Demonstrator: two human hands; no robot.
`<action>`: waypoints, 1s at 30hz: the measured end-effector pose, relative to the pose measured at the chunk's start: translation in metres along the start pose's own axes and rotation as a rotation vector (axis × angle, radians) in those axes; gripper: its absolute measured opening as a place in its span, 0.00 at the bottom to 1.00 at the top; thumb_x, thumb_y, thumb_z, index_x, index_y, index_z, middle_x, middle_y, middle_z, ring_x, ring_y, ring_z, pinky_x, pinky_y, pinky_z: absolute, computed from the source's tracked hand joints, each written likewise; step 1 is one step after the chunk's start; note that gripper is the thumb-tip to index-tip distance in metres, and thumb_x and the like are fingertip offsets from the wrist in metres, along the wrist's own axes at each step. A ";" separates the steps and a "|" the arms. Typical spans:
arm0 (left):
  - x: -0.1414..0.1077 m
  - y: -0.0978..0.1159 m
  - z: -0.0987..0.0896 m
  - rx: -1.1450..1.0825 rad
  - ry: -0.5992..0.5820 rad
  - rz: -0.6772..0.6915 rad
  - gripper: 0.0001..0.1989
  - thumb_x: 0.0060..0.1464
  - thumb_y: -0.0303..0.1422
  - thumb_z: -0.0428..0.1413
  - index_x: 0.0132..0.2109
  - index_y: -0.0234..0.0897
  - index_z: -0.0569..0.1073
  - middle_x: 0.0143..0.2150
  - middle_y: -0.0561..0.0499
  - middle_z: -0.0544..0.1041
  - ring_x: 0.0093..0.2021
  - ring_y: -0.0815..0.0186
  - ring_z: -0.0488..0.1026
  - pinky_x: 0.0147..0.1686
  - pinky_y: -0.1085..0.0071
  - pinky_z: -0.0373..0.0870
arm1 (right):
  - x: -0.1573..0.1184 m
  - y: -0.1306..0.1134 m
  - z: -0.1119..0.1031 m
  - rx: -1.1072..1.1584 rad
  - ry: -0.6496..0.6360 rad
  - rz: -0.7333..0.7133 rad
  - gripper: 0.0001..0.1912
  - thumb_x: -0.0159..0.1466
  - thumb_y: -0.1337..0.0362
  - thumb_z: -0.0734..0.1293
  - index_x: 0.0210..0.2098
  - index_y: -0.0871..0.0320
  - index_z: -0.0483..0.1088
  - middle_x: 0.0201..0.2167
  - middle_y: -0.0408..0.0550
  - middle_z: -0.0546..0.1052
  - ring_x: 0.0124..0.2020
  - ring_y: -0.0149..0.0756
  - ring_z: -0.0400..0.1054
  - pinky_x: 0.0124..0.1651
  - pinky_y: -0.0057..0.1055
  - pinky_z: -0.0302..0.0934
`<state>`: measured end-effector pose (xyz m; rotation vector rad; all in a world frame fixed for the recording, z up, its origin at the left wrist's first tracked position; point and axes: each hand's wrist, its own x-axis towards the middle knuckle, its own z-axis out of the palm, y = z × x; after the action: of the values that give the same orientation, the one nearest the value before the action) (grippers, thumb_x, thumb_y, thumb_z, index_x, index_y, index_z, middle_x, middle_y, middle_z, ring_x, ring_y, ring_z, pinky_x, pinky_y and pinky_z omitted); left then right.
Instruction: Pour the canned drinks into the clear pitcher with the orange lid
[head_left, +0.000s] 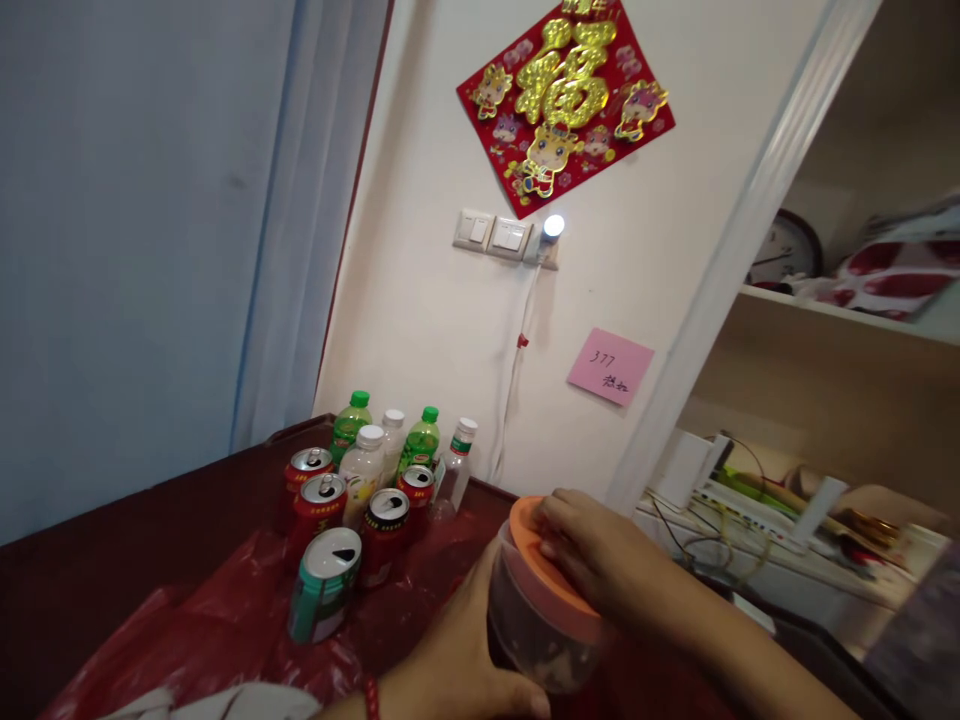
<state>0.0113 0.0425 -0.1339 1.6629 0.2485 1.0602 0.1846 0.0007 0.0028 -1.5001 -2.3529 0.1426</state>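
A clear plastic container [536, 640] with an orange lid [556, 592] is tilted near the bottom centre. My left hand [461, 655], with a red beaded bracelet at the wrist, wraps round the container's side. On top, my right hand [596, 550] grips the orange lid with curled fingers. The lid sits on the container's rim; whether it is fastened I cannot tell. To the left stand several cans, among them a green can [326, 590] and a red can [319, 515]. Behind them are a green-capped bottle [421, 440] and a clear bottle [454, 470].
A crumpled red plastic bag [217, 620] lies on the dark red table [82, 530]. On the wall hang a pink note [611, 365] and a red decoration [517, 150]. A white cable [514, 390] runs down from a lit plug. Shelves [840, 370] stand at right, holding a router [739, 515].
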 end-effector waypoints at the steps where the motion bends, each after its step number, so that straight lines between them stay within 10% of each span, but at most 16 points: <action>1: 0.000 0.004 0.001 -0.014 0.000 -0.012 0.63 0.31 0.48 0.76 0.71 0.39 0.55 0.71 0.37 0.59 0.70 0.41 0.56 0.68 0.49 0.54 | -0.001 0.001 0.001 0.019 0.015 -0.001 0.15 0.67 0.83 0.66 0.44 0.58 0.70 0.41 0.45 0.70 0.40 0.38 0.64 0.42 0.30 0.55; 13: -0.001 0.033 -0.008 0.076 -0.056 -0.258 0.55 0.34 0.24 0.70 0.70 0.42 0.57 0.69 0.41 0.65 0.68 0.44 0.59 0.69 0.48 0.50 | -0.012 -0.003 0.009 0.233 0.292 -0.067 0.08 0.70 0.73 0.63 0.40 0.59 0.73 0.37 0.46 0.71 0.39 0.37 0.67 0.42 0.30 0.59; 22: -0.035 0.059 -0.014 0.080 -0.095 -0.362 0.51 0.47 0.42 0.69 0.72 0.38 0.51 0.75 0.36 0.53 0.74 0.47 0.50 0.71 0.51 0.50 | -0.070 0.008 0.025 0.245 0.517 0.010 0.22 0.72 0.55 0.58 0.58 0.60 0.70 0.57 0.55 0.69 0.59 0.45 0.61 0.63 0.42 0.55; 30: -0.056 0.063 0.002 -0.083 -0.152 -0.356 0.52 0.47 0.47 0.70 0.72 0.44 0.52 0.72 0.37 0.60 0.71 0.44 0.57 0.67 0.48 0.57 | -0.133 0.008 0.073 0.334 0.463 0.198 0.32 0.72 0.52 0.60 0.71 0.59 0.57 0.69 0.53 0.55 0.69 0.47 0.48 0.70 0.48 0.46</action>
<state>-0.0413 -0.0183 -0.1087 1.5445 0.3795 0.6657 0.2176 -0.1071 -0.0987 -1.4149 -1.7237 0.2009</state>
